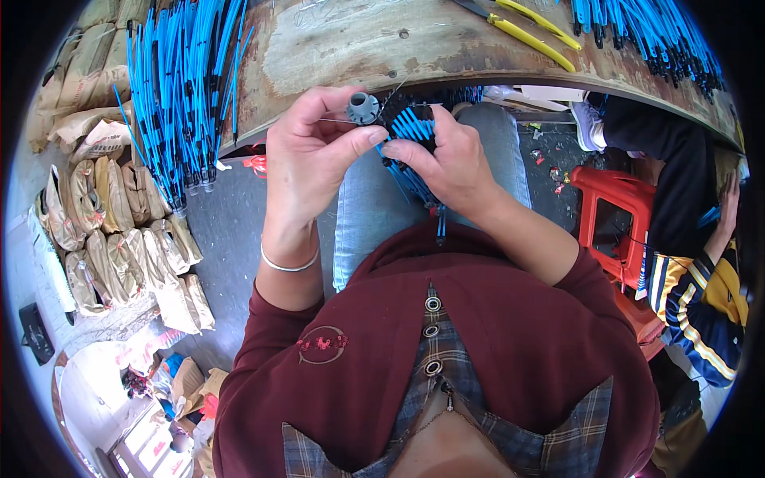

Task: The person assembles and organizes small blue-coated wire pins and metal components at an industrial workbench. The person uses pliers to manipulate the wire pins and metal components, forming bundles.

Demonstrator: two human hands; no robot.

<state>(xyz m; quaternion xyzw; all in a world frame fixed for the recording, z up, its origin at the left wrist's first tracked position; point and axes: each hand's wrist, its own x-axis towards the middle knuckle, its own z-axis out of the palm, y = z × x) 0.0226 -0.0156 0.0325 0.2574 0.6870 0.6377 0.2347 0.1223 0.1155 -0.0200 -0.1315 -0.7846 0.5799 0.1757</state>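
Close together over my lap, both hands are closed in a pinching hold. Between thumb and fingers, my left hand [307, 163] grips a grey toothed plastic hub [363, 109] with a round hole in its top. A thin wire [338, 121] sticks out beside the hub. My right hand [453, 159] pinches a cluster of thin blue-and-black rods [413, 125], fanned out just right of the hub. The rods' lower ends hang over my jeans. My right fingertips are partly hidden behind the rods, and whether rods and hub are joined cannot be made out.
A worn wooden table [343, 48] curves ahead, carrying yellow-handled pliers [530, 40]. Blue rod bundles lie at left [183, 88] and right [649, 40]. Brown paper-wrapped packages [119, 231] fill the left. A red stool [617, 191] stands right, near another person's striped sleeve [685, 307].
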